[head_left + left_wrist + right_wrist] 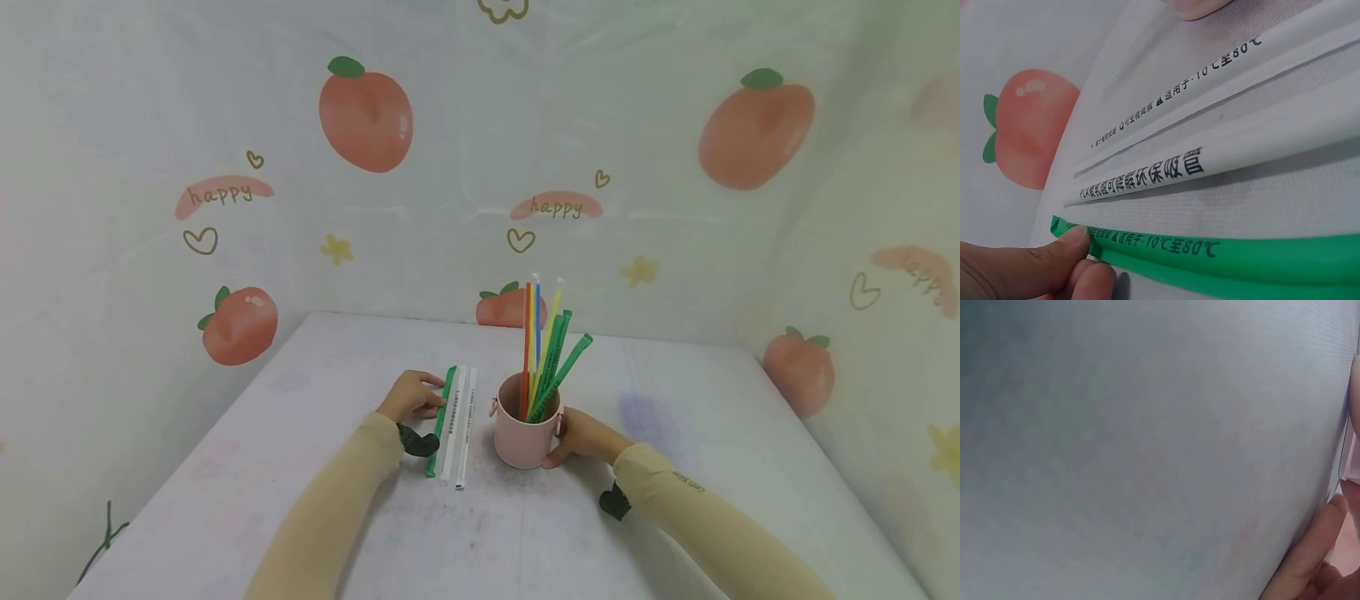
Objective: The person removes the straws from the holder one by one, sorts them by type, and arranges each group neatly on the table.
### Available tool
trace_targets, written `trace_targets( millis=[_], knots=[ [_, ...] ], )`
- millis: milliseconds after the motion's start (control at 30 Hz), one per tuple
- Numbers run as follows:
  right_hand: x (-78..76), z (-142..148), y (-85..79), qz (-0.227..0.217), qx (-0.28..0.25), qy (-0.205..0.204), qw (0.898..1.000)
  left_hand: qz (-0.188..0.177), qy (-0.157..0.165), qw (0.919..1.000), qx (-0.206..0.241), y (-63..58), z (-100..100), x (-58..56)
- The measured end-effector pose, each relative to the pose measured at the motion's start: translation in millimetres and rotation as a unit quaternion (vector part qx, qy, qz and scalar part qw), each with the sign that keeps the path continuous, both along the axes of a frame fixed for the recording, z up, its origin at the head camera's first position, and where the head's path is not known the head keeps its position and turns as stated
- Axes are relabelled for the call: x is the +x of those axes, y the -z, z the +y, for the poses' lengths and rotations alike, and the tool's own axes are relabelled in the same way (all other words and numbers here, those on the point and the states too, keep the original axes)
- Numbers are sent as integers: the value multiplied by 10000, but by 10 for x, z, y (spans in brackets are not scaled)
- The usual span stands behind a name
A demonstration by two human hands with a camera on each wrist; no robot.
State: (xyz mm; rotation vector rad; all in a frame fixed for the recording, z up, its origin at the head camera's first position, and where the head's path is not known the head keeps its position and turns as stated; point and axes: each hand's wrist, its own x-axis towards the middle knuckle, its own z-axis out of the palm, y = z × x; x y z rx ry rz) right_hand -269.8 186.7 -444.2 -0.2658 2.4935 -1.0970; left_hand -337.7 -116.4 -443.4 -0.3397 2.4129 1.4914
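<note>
My left hand (411,396) is at the far end of a green paper-wrapped straw (1260,262) on the table; in the left wrist view the thumb and fingers pinch that end. Two white paper-wrapped straws (453,437) lie side by side just right of the green one, printed with black text. My right hand (590,436) holds a small pink bucket (522,443) by its right side, thumb low at the front. Several straws (551,358) stand in the bucket, some in green wrappers, others coloured in clear wrappers. The right wrist view mostly shows the tabletop and some fingers (1310,550).
The table (360,542) has a pale cloth. A white curtain (465,125) with peach prints hangs behind it and at the sides. A thin dark green cord or stem (107,537) shows at the left edge.
</note>
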Motion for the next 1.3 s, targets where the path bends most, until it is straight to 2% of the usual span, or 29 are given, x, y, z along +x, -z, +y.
trace_targets(
  millis=[367, 700, 1300],
  knots=[
    [-4, 7, 5, 42, -8, -23, 10000, -132, -94, 9998, 153, 36, -30, -26],
    [-22, 7, 24, 49, 47, -2, 10000, -20, 24, 9998, 216, 9, -47, 24],
    [-10, -5, 7, 37, 104, 45, 9999, -47, 79, 9990, 444, -9, -75, -1]
  ],
)
